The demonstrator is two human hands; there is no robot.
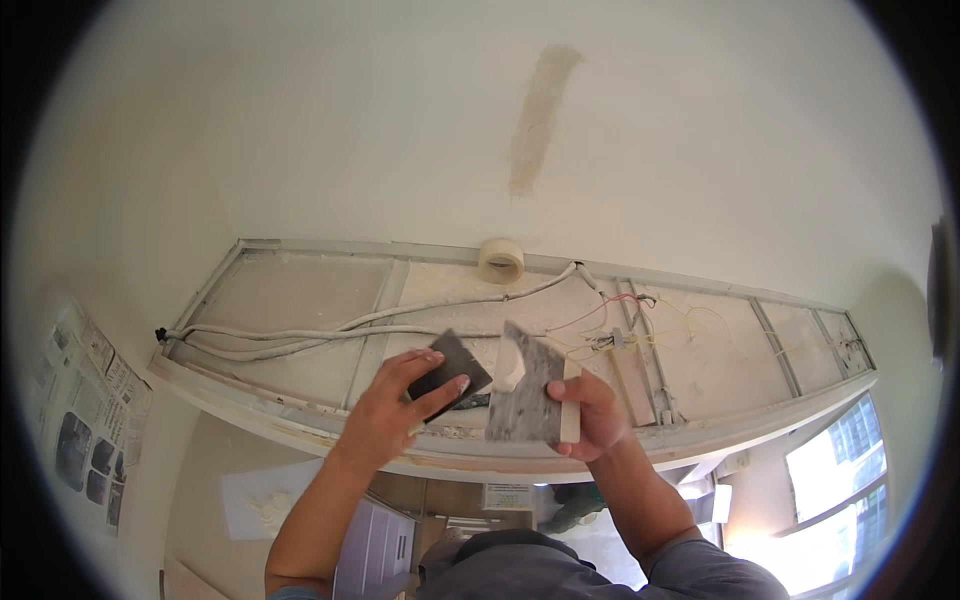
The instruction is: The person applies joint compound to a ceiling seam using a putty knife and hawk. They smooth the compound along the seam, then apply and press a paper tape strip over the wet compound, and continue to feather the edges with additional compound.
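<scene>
In front of me, above the ceiling recess, my left hand [385,400] is closed around a dark grey, flat scraper [452,372], thumb and fingers pressing on its face. Just to the right, my right hand [592,412] grips a broad filling knife [525,415] by its pale edge strip. The knife's grey blade is smeared, and a lump of white putty [514,364] lies along its left side. The scraper's corner is close to the blade; whether they touch I cannot tell.
A long framed recess [320,280] holds pale conduits [420,308] and loose thin wires [610,342]. A tape roll [500,260] rests on its far edge. A beige patch [543,120] marks the wall beyond. Newspaper [85,430] covers the left wall; a bright window [840,470] is at lower right.
</scene>
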